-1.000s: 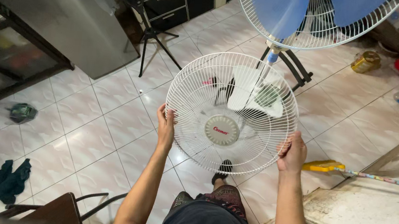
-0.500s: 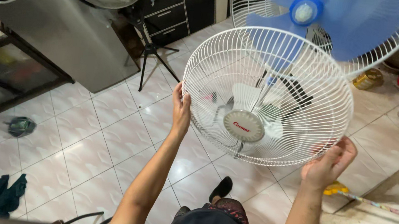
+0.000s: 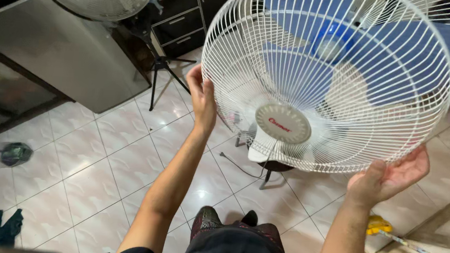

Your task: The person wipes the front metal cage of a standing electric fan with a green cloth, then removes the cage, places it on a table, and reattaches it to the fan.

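A white wire fan guard (image 3: 353, 56) is held up between both hands, in front of a blue-bladed fan (image 3: 442, 43). Its left rim is gripped by the left hand (image 3: 204, 100); its lower right rim is cradled by the half-open right hand (image 3: 390, 181). White floor tiles (image 3: 112, 154) are seen below.

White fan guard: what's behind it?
Through the white fan guard, held by left hand and right hand: blue fan blades and the fan's base. The guard's centre disc hides what lies behind it.
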